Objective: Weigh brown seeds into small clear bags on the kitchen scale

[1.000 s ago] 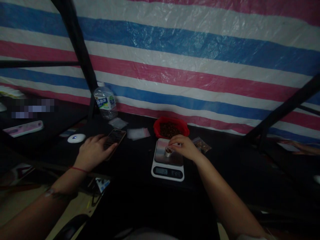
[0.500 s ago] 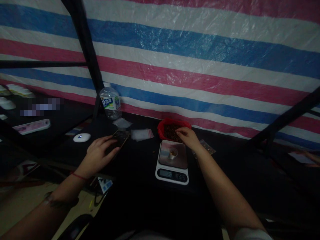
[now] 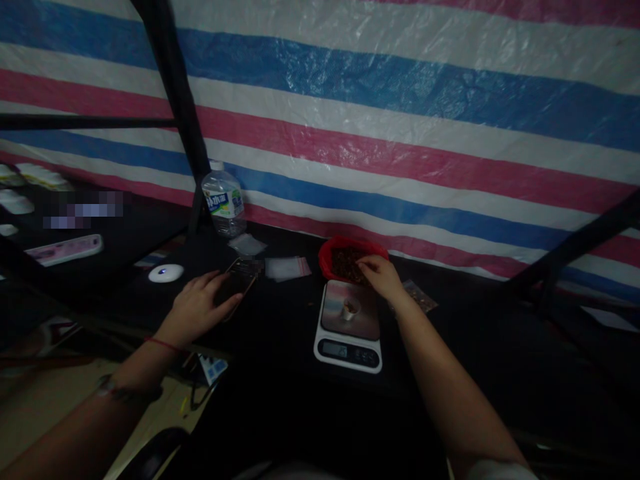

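My left hand lies over the near end of a dark smartphone on the black table, fingers and thumb stretched out. Thumb and fingers of my right hand are pinched together at the edge of a red plastic bag, open at the top and full of small dark brown pieces. Whatever sits between those fingertips is too small to make out. Just in front stands a white digital scale with a lit display. On its metal plate is a small white cup with some brown bits inside.
Small clear zip bags lie between phone and red bag. Beside my right wrist is a filled clear bag. A plastic bottle and a white mouse stand left. Dark frame posts rise before a striped sheet.
The view has shifted slightly, moving the table things a little to the right. Both hands keep nearly the same pose. Another person's hand at the far right edge has gone from view.
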A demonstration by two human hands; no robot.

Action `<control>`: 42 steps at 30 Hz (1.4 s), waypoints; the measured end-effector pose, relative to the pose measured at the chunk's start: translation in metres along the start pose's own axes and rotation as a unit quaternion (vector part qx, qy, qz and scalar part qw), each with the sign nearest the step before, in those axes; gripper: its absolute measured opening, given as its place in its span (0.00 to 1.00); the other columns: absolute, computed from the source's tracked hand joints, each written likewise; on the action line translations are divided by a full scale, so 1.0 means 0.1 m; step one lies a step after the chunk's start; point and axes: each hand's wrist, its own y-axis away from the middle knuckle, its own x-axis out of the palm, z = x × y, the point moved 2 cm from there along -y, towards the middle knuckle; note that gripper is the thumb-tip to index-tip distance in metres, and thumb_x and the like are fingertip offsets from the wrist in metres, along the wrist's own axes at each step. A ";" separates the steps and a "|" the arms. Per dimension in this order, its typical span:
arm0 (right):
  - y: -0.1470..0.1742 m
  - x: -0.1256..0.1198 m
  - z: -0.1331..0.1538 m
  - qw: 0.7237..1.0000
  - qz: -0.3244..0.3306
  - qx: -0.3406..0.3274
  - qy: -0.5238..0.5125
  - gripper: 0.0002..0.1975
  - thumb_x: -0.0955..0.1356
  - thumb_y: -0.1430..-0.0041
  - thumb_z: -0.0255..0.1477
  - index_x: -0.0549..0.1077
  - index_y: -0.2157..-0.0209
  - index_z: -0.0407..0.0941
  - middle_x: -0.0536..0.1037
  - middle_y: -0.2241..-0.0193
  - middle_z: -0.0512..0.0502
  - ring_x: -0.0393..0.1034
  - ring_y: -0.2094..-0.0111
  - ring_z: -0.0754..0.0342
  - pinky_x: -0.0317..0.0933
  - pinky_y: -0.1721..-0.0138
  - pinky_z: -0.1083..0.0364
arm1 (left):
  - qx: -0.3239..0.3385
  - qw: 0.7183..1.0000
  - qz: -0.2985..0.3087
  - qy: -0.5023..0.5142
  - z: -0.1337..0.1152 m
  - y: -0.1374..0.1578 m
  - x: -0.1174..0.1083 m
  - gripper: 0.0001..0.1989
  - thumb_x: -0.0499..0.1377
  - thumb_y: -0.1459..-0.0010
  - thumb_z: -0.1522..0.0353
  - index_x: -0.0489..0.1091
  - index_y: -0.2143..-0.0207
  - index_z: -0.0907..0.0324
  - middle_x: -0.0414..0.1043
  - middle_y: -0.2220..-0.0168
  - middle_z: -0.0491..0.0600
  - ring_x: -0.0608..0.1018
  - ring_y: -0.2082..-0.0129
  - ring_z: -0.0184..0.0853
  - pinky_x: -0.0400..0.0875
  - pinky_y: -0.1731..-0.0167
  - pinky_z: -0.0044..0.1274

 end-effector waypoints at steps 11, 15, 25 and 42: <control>0.03 -0.03 -0.04 1.000 -0.006 0.004 0.008 0.10 0.64 0.44 0.30 0.77 0.66 0.45 0.79 0.63 0.45 0.72 0.60 0.50 0.63 0.56 0.51 | 0.039 0.998 -0.015 0.046 0.19 0.20 -0.20 0.23 0.49 0.45 0.48 0.77 0.67 0.53 0.71 0.50 0.50 0.69 0.47 0.45 0.61 0.45 0.38; 0.03 -0.04 -0.05 1.000 -0.013 0.004 0.009 0.10 0.64 0.44 0.30 0.77 0.66 0.45 0.79 0.64 0.44 0.72 0.61 0.50 0.64 0.57 0.51 | 0.015 0.997 -0.057 0.052 0.24 0.23 -0.29 0.22 0.50 0.44 0.50 0.75 0.66 0.54 0.72 0.52 0.50 0.72 0.50 0.43 0.63 0.46 0.36; 0.07 -0.03 -0.12 1.000 -0.014 0.018 -0.009 0.10 0.64 0.44 0.31 0.77 0.65 0.45 0.79 0.63 0.45 0.72 0.61 0.50 0.64 0.57 0.51 | 0.007 0.996 0.011 0.090 0.33 0.10 -0.17 0.29 0.50 0.46 0.52 0.64 0.47 0.59 0.69 0.48 0.55 0.71 0.48 0.46 0.63 0.47 0.35; 0.09 -0.03 -0.10 1.000 -0.017 0.019 -0.008 0.11 0.64 0.44 0.31 0.77 0.65 0.44 0.79 0.64 0.44 0.72 0.61 0.50 0.64 0.57 0.51 | -0.018 0.999 0.030 0.008 0.31 -0.02 0.04 0.34 0.51 0.48 0.49 0.63 0.45 0.62 0.67 0.46 0.60 0.69 0.47 0.51 0.62 0.48 0.39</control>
